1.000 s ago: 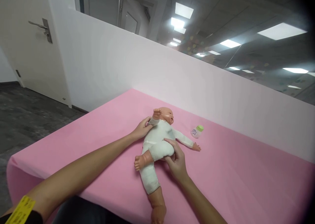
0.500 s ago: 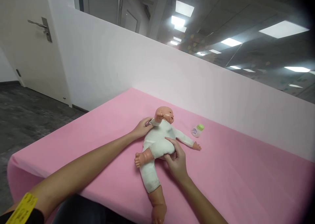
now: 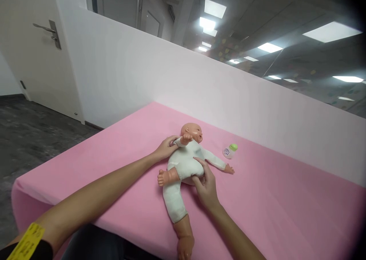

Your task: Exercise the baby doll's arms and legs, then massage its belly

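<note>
Across the pink surface (image 3: 271, 210), a baby doll (image 3: 184, 161) lies face-up at a slant, head (image 3: 191, 130) toward the wall, straight leg (image 3: 175, 204) reaching the near edge. It's right between the two hands, touching both.

For a hold like this, I'd say support the whole body first and go easy: let one hand anchor, let the other guide the leg from the thigh, and don't yank the foot. The soft cloth body probably flops and twists if just one side gets moved.

Right hand (image 3: 208, 183) has the bent leg (image 3: 188, 169) gripped at the thigh, thumb on the near side, fingers on the far side. Left hand (image 3: 166, 148) grasps the doll around its raised arm (image 3: 180, 142), though some fingertips are hidden.

Smallest bit: a green-capped bottle (image 3: 229, 151) sits near the outstretched arm (image 3: 215, 161), well apart from both hands.
</note>
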Demonstrator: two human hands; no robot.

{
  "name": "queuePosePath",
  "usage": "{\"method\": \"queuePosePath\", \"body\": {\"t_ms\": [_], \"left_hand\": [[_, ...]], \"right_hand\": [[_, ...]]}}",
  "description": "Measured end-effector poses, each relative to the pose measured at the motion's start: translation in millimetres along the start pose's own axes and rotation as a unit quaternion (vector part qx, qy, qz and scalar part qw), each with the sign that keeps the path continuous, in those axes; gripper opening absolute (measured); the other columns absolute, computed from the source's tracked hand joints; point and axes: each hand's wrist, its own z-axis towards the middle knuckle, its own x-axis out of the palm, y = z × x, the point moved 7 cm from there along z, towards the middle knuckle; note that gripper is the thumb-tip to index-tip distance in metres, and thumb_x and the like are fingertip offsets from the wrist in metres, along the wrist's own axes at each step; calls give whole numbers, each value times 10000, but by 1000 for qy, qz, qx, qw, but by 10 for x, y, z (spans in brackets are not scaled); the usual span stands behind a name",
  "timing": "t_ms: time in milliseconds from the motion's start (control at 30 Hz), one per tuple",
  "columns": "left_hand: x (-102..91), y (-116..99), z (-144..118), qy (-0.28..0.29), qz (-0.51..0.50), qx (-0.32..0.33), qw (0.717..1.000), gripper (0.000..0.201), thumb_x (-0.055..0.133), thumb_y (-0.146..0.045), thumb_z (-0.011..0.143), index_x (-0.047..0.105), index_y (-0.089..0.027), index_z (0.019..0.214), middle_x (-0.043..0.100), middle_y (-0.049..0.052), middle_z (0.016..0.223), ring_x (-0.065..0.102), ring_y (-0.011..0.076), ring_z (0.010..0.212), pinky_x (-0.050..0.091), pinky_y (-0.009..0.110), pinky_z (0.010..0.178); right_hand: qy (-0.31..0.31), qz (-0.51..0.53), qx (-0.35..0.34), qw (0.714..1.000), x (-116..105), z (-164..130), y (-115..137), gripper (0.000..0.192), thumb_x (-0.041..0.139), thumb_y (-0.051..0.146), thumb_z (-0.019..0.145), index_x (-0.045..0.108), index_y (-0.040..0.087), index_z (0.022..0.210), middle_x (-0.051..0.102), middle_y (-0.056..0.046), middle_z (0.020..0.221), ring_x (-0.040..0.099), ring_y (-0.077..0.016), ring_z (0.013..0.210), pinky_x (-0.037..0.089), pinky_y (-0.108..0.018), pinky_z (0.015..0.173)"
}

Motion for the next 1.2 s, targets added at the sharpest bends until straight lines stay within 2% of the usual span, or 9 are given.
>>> {"method": "queuePosePath", "body": {"t_ms": [133,333,500,600,700,867,1000,1100,1200], "left_hand": [[1,31,3,8,-12,-9,1000,371,654,-418,908,714,-166,1174,719,68,1091,642,217,958,507,303,806],[34,-44,-14,37,-4,39,999,291,683,-338,886,772,-203,1128,692,99,1216,630,250,1117,501,326,916],[34,38,-18,21,-10,-8,1000,368,685,-426,890,725,-157,1138,708,64,1000,627,191,873,494,275,746],[31,74,-20,18,-14,-18,1000,421,671,-455,900,686,-154,1194,693,44,972,604,178,842,476,259,705],[34,68,-19,24,-21,-8,999,425,659,-429,910,662,-158,1236,689,40,968,598,174,836,469,259,702],[28,17,-8,25,29,42,998,279,686,-298,847,747,-184,1094,702,78,1107,616,209,954,497,316,830],[30,15,-18,11,44,39,998,305,673,-257,839,761,-229,1130,704,76,1214,620,249,1092,506,356,917],[38,4,-31,7,14,27,1000,343,667,-305,882,726,-229,1211,706,72,1272,640,247,1121,520,337,910],[25,-3,-35,-6,10,17,1000,384,672,-362,891,702,-206,1240,735,68,1211,662,240,1062,530,312,835]], "right_hand": [[-17,6,18,1000,-26,-15,-31,511,597,258,908,551,256,1416,632,-87,1382,597,-309,1268,485,-470,1064],[-53,39,47,997,-75,31,-53,460,630,345,941,572,271,1391,650,-72,1359,599,-293,1260,493,-434,1050],[-51,49,34,997,-105,33,-35,384,629,279,891,618,244,1273,691,-57,1185,637,-271,1114,526,-390,948],[-49,36,8,998,-105,20,-2,380,617,214,828,638,235,1207,690,-46,1129,632,-264,1075,523,-380,930],[-50,30,4,998,-99,17,0,395,616,209,831,638,234,1225,688,-56,1160,627,-271,1109,516,-396,963],[-71,44,33,996,-118,31,-41,393,646,274,894,636,237,1285,683,-81,1262,619,-295,1205,515,-429,1013],[-71,43,32,996,-116,34,-22,384,640,240,874,642,237,1258,689,-72,1225,627,-284,1172,523,-418,991],[-69,30,12,997,-113,22,25,373,613,180,812,660,233,1178,693,-51,1120,640,-263,1073,535,-391,926],[-64,15,-7,998,-102,5,56,386,599,167,784,674,225,1158,691,-54,1097,635,-269,1066,526,-403,935]]}}
